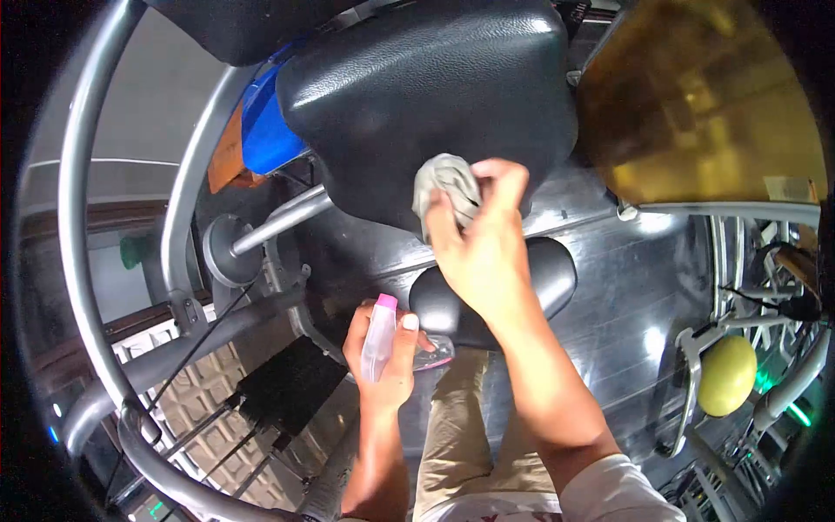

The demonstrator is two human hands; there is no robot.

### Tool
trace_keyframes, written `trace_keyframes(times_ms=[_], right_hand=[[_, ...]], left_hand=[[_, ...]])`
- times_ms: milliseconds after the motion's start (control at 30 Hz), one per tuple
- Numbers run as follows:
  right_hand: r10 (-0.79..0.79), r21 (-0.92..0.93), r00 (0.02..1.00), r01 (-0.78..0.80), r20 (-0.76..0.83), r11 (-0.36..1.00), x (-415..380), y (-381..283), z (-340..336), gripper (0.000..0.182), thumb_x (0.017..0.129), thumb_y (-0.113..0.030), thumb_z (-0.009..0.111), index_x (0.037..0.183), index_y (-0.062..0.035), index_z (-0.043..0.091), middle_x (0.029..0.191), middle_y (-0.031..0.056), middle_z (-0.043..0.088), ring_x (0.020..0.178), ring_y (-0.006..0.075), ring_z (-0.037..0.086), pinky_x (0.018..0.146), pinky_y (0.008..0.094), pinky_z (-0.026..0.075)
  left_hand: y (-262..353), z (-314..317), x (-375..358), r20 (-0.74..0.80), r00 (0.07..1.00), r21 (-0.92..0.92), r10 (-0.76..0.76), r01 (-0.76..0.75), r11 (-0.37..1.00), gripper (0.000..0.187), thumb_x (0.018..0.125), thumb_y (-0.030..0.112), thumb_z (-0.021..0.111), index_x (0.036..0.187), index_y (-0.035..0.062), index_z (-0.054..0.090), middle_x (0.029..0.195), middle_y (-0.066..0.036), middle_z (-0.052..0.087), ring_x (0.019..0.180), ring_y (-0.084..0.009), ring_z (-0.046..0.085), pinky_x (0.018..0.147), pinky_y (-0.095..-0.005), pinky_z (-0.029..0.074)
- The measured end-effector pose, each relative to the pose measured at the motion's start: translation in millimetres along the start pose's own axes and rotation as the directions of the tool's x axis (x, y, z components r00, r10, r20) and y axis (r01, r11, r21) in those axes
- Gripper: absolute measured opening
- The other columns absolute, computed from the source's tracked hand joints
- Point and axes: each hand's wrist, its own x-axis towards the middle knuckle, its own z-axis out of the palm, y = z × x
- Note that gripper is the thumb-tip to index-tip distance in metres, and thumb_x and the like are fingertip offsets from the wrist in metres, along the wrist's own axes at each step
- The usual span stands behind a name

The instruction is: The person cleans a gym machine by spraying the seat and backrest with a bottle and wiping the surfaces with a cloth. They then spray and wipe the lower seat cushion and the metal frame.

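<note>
A crumpled grey cloth [450, 184] is in my right hand [478, 235], whose fingers curl round it against the lower part of a large black padded cushion [435, 104]. My left hand [380, 352] is lower and to the left, wrapped round a translucent bottle [380, 341] with a pink top. A clear piece with a pink edge [435, 353] shows just right of the left hand's fingers. Behind my right wrist lies a smaller black pad [548, 274].
Curved grey metal tubes [78, 209] rise on the left, with a round metal disc [233, 250] and a blue object [271, 122] nearby. A yellowish translucent panel [696, 113] stands at the upper right, above a yellow-green ball-like object [728, 376]. Dark floor lies below.
</note>
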Motion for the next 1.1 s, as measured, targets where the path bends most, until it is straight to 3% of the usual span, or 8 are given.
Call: trace_keyframes(times_ms=[133,200,467,600,800,900,1000,1100], right_hand=[[-0.026,-0.334,0.998,0.009,-0.048,0.943,-14,91,24,0.031,0.093,-0.023,0.064,0.105,-0.0031,0.045,0.076,0.0295,0.068,0.070,0.0505,0.068,0.062,0.0567,0.054],[0.144,-0.203,0.988,-0.152,-0.053,0.967,-18,95,22,0.029,0.093,-0.022,0.066,0.103,-0.0042,0.045,0.077,0.0282,0.069,0.073,0.0479,0.070,0.063,0.0538,0.056],[-0.192,-0.207,0.967,0.156,-0.165,0.966,7,47,28,0.025,0.086,-0.018,0.073,0.092,-0.0055,0.052,0.079,0.0256,0.069,0.081,0.0475,0.070,0.066,0.0512,0.055],[0.065,-0.106,0.975,-0.089,-0.213,0.990,-1,81,35,0.026,0.085,-0.019,0.073,0.093,-0.0059,0.052,0.081,0.0271,0.069,0.082,0.0494,0.069,0.067,0.0514,0.055],[-0.162,-0.100,0.976,0.149,-0.145,0.984,11,43,36,0.025,0.079,-0.011,0.075,0.090,-0.0052,0.053,0.083,0.0208,0.067,0.080,0.0452,0.067,0.067,0.0490,0.054],[-0.310,-0.339,0.944,0.258,-0.110,0.905,-2,80,23,0.027,0.079,-0.014,0.077,0.091,-0.0051,0.055,0.091,0.0178,0.068,0.083,0.0430,0.068,0.070,0.0503,0.055],[-0.082,-0.446,0.996,0.063,-0.023,0.893,-18,127,16,0.025,0.080,-0.017,0.076,0.092,-0.0067,0.057,0.095,0.0166,0.070,0.085,0.0421,0.069,0.072,0.0510,0.056],[-0.322,-0.394,0.947,0.295,-0.004,0.870,5,65,23,0.024,0.080,-0.016,0.075,0.094,-0.0077,0.058,0.091,0.0152,0.067,0.084,0.0409,0.068,0.070,0.0506,0.055]], left_hand=[[2,-9,-11,0.017,1.000,-0.010,-0.013,0.014,1.000,0.019,0.096,0.013,0.070,0.099,0.0009,0.055,0.083,-0.006,0.059,0.063,-0.0149,0.064,0.055,-0.0314,0.055],[1,-14,-18,0.040,0.999,-0.007,-0.023,0.023,1.000,0.020,0.096,0.013,0.070,0.098,0.0010,0.055,0.083,-0.006,0.058,0.063,-0.0150,0.064,0.055,-0.0316,0.055],[-5,-25,-34,0.048,0.998,0.011,-0.032,0.032,0.999,0.015,0.097,0.009,0.068,0.097,0.0011,0.055,0.081,-0.006,0.059,0.063,-0.0148,0.064,0.058,-0.0300,0.054],[5,-28,-43,0.035,0.999,0.003,-0.028,0.028,1.000,0.021,0.096,0.015,0.069,0.097,0.0004,0.055,0.078,-0.007,0.060,0.058,-0.0195,0.066,0.061,-0.0345,0.057],[-4,-36,-50,0.066,0.998,0.006,0.014,-0.015,1.000,0.013,0.097,0.008,0.066,0.098,0.0006,0.055,0.080,-0.006,0.060,0.063,-0.0155,0.065,0.060,-0.0306,0.053],[-7,-36,-55,0.027,0.999,-0.009,-0.020,0.020,1.000,0.013,0.097,0.009,0.065,0.095,0.0009,0.056,0.076,-0.006,0.061,0.062,-0.0155,0.065,0.060,-0.0301,0.052],[-9,-51,-57,0.078,0.996,0.108,0.037,-0.045,0.993,0.013,0.096,0.009,0.066,0.091,0.0004,0.058,0.072,-0.007,0.062,0.062,-0.0155,0.065,0.060,-0.0304,0.051],[-15,-63,-56,0.084,0.995,0.186,0.058,-0.073,0.980,0.016,0.096,0.012,0.066,0.090,-0.0010,0.059,0.070,-0.008,0.062,0.060,-0.0165,0.065,0.060,-0.0318,0.049]])
